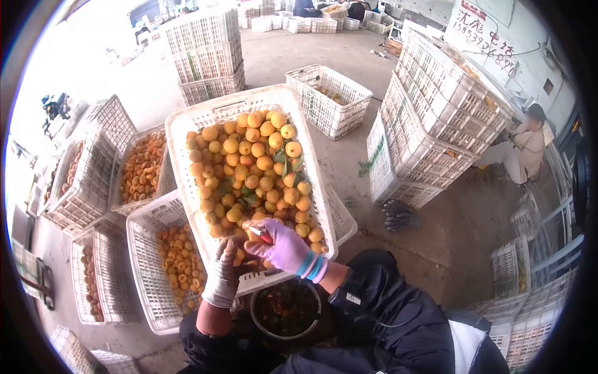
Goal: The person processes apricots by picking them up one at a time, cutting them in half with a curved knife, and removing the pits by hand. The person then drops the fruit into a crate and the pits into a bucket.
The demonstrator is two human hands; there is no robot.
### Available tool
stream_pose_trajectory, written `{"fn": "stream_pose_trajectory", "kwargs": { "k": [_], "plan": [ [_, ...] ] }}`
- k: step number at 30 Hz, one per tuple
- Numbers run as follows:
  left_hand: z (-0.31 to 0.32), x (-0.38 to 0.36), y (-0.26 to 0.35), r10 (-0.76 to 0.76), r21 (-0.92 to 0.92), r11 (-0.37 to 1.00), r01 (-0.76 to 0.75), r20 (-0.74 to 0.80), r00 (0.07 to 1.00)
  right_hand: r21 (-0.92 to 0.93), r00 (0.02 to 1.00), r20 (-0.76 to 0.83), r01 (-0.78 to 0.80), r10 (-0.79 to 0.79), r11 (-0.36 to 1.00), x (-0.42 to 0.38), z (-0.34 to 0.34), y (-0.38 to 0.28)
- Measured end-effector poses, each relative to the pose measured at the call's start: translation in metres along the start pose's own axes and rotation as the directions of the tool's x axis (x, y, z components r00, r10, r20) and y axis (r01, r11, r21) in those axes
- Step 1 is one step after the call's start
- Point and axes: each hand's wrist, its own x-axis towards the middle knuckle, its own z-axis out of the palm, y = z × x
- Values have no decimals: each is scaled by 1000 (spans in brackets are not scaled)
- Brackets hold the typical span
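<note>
A white plastic crate (285, 100) full of round yellow-orange fruits (249, 163), peach- or apricot-like, with some green leaves, tilts in front of me. Over its near end, my right hand (281, 248) in a purple glove is closed on a small red-handled tool (264, 235); its working end is too small to make out. An orange fruit shows beside the tool. My left hand (221, 274), in a whitish glove with stained fingertips, is at the crate's near left corner, fingers extended and apart from the thumb. I see nothing held in it.
A round bucket (314, 324) with dark scraps stands between my knees. Left are crates of halved fruit (141, 165) and a lower crate (140, 227). Stacked crates (430, 118) rise at right, dark gloves (400, 215) on the floor before them. A person (523, 149) sits beyond.
</note>
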Motion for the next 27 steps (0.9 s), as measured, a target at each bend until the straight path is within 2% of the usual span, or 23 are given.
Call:
{"fn": "stream_pose_trajectory", "kwargs": {
  "k": [1, 3, 5, 6, 7, 8, 9, 10, 11, 12, 13, 14, 15, 17, 18, 19, 20, 21, 22, 23, 24, 25, 27],
  "plan": [
    [2, -3, 2, -68, -127, 989, 72, 37, 997, 3, 1000, 3, 0, 0, 1000, -2, 4, 1],
    [-3, -2, -5, -86, -133, 988, 79, -43, 995, -5, 992, 104, 68, -67, 998, -6, 13, 3],
    [-12, -4, -3, -90, 38, 995, 89, 27, 996, 0, 985, 148, 94, -93, 996, -5, 17, 14],
    [-14, -8, 3, -107, 63, 992, 109, -36, 994, 119, 985, 153, 64, -82, 991, -4, 17, 9],
    [-22, -12, 7, -54, 90, 994, 61, -84, 995, 247, 985, 161, 14, -55, 969, -7, 18, 8],
    [-16, -21, 23, -2, 140, 990, 19, -125, 992, 240, 971, 205, -171, 122, 956, -6, 10, -17],
    [-32, -20, 26, 182, 389, 915, -106, -165, 969, 226, 922, 256, -348, 289, 910, -1, -2, -33],
    [-46, -21, 25, 374, 581, 789, -201, -194, 907, 177, 972, 170, -195, 165, 965, 2, -4, -15],
    [-52, -27, 37, 462, 797, 600, -68, -277, 842, 101, 996, 84, -22, 13, 995, 4, -5, 1],
    [-82, -26, 40, 607, 937, 348, -35, -196, 770, 168, 996, 49, -82, 74, 982, 5, -8, -2],
    [-91, -29, 48, 671, 982, 156, 108, -185, 718, 226, 992, 18, -127, 127, 966, 7, -15, -9],
    [-92, -28, 47, 765, 988, -11, 153, -90, 637, 238, 974, 31, -226, 226, 944, 8, -24, -8],
    [-91, -25, 45, 833, 964, -169, 204, 29, 553, 231, 986, -70, -132, 151, 964, 12, -23, 6],
    [-58, -18, 32, 726, 976, 91, -198, 71, 684, 359, 952, -27, -275, 305, 892, 13, -34, -8],
    [-74, -2, 7, 626, 979, 83, -184, 92, 774, 360, 951, -32, -276, 307, 891, 13, -37, -10],
    [-46, -1, -5, 435, 888, 432, -156, -54, 899, 407, 951, -13, -276, 308, 870, 14, -40, -11],
    [-27, 2, -16, 323, 930, 351, -104, -16, 946, 454, 951, 12, -281, 309, 846, 13, -40, -12],
    [-41, 26, -49, 370, 935, 168, -312, 233, 899, 455, 950, 22, -288, 313, 843, 12, -40, -15],
    [-23, 28, -56, 204, 975, 140, -173, 142, 969, 468, 943, 15, -301, 333, 831, 11, -39, -18],
    [-20, 39, -70, 90, 992, 38, -117, 114, 989, 482, 937, 7, -308, 348, 820, 12, -39, -21],
    [-23, 49, -89, 60, 983, 14, -182, 181, 982, 508, 936, 7, -306, 351, 805, 11, -39, -21],
    [-23, 55, -89, -1, 986, 84, -141, 142, 990, 510, 938, 6, -301, 347, 806, 10, -40, -19],
    [0, 54, -101, -127, 963, -217, -159, 133, 983, 429, 929, -23, -324, 368, 843, 9, -43, -15]
  ]
}}
